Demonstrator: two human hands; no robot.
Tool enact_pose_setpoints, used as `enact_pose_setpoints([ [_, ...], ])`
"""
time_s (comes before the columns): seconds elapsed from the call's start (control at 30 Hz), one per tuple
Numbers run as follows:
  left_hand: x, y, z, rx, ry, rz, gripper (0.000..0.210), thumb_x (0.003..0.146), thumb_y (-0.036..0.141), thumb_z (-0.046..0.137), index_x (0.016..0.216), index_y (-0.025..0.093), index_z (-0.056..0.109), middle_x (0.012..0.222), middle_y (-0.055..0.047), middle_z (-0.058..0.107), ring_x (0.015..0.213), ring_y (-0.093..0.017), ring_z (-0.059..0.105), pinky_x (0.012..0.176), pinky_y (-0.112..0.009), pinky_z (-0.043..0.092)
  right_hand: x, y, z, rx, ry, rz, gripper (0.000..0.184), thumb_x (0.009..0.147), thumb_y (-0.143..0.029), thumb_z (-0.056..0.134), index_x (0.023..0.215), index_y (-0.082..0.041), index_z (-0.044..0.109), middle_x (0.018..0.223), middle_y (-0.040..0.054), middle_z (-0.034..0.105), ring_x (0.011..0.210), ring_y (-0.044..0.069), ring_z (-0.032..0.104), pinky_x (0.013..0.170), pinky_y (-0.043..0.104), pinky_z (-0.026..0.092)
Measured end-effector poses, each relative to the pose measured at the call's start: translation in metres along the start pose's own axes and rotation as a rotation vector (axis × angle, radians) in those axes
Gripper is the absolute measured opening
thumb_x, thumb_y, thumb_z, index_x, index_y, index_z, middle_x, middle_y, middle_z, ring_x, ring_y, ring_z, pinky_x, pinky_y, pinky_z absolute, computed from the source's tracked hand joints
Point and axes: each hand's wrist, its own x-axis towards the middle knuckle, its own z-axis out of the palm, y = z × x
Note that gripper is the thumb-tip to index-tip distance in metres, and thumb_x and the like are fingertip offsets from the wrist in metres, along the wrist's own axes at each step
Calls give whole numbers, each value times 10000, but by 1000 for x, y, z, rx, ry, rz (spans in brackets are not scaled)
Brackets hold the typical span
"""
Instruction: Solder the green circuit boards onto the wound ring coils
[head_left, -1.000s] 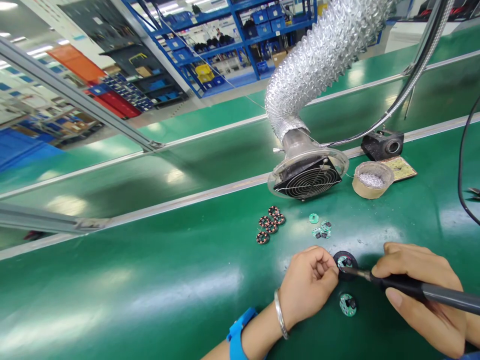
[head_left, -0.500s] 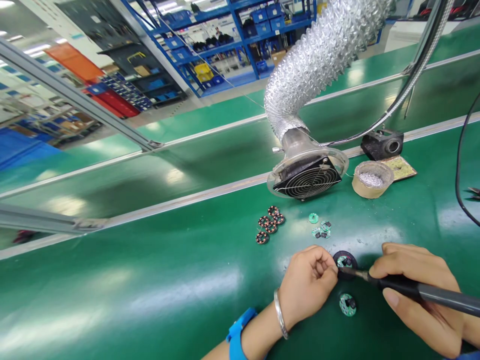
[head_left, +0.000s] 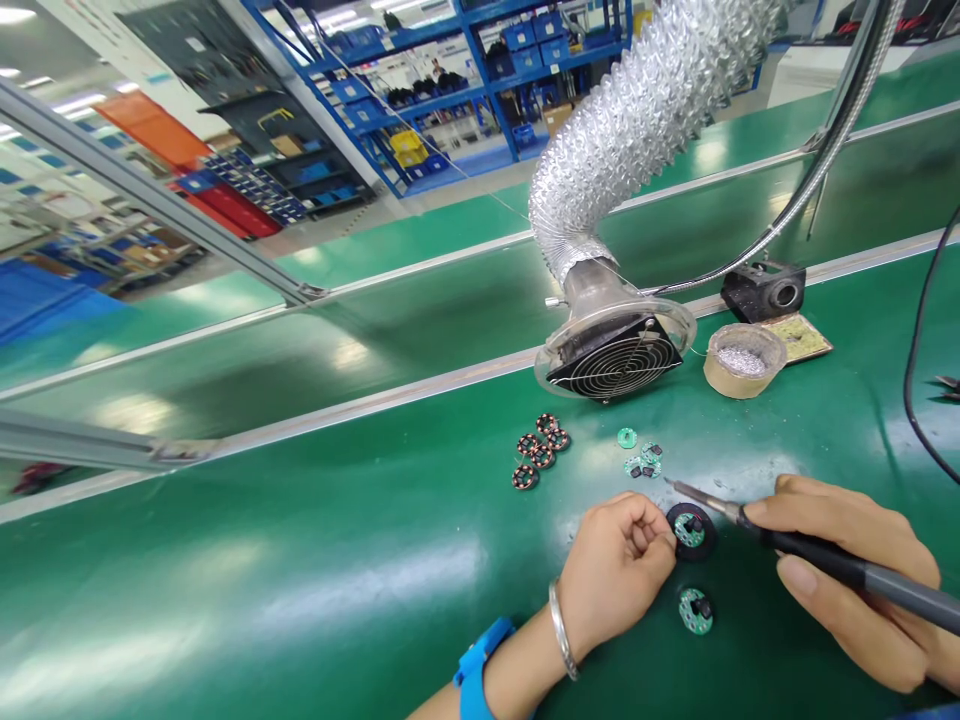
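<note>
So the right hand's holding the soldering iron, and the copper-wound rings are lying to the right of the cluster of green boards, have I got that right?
Not quite: the head view shows the copper-wound rings lying to the left of the cluster of green boards. The right hand does hold the soldering iron.

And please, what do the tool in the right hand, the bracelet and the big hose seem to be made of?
Tool: probably plastic, evenly dull black and grey; slim front probably metal, greyish, gleaming. Bracelet: likely polished metal, silvery with highlights. Hose: perhaps thin metal foil, shiny and crinkled.
</note>
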Motion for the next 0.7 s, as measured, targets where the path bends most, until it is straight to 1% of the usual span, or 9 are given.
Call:
enact_pose_setpoints([
  [0.1,-1,1,-1,-6,-4,3,55,715,130,526,676,168,534,558,39,511,444,-72,459,428,-179,352,2,4,5,-37,38,-38,388,867,-127,499,1241,-222,535,688,2,613,553,151,589,507,272,479],
  [0.17,-2,2,-2,17,-11,11,63,697,127,560,735,167,531,607,43,498,457,-69,448,426,-179,342,4,7,10,-30,66,-58,392,874,-91,496,1246,-211,532,698,-12,618,545,125,586,516,244,491],
  [0.27,-1,5,-3,125,-26,61,239,649,96,632,856,163,535,743,38,503,465,-51,439,444,-186,347,5,11,16,-30,77,-71,329,887,-56,484,1170,-203,565,713,-14,634,558,112,590,527,226,492],
  [0.33,2,6,-4,211,-31,93,289,639,109,704,882,159,556,817,30,502,463,-37,420,475,-202,361,6,13,19,-47,55,-86,272,886,-50,494,1097,-196,583,757,3,660,597,121,595,547,233,488],
  [0.4,5,5,-5,268,-34,117,300,640,167,775,876,156,590,836,24,498,481,-41,403,510,-219,368,8,15,22,-79,40,-109,235,878,-52,513,1055,-188,587,764,14,659,598,130,554,540,245,455],
  [0.47,10,4,-6,291,-52,167,268,672,221,790,872,157,624,807,20,495,528,-69,413,540,-231,373,9,17,25,-117,19,-128,225,870,-50,524,1044,-182,579,724,11,629,578,135,482,533,256,409],
  [0.53,15,3,-8,284,-100,250,196,726,234,757,875,164,650,782,8,499,607,-110,449,571,-239,380,10,18,29,-138,-12,-153,235,869,-49,522,1063,-175,560,697,7,595,579,139,434,551,268,387],
  [0.63,22,2,-12,259,-182,344,91,777,228,711,843,176,676,777,-8,509,707,-148,475,611,-244,390,9,21,33,-144,-60,-176,265,869,-56,519,1109,-168,536,700,12,562,621,151,424,591,286,387],
  [0.7,23,2,-15,238,-203,344,115,763,219,727,859,181,676,802,-7,517,721,-146,486,640,-247,404,8,22,34,-161,-94,-167,274,868,-58,514,1116,-173,534,725,22,556,656,162,424,608,294,392],
])
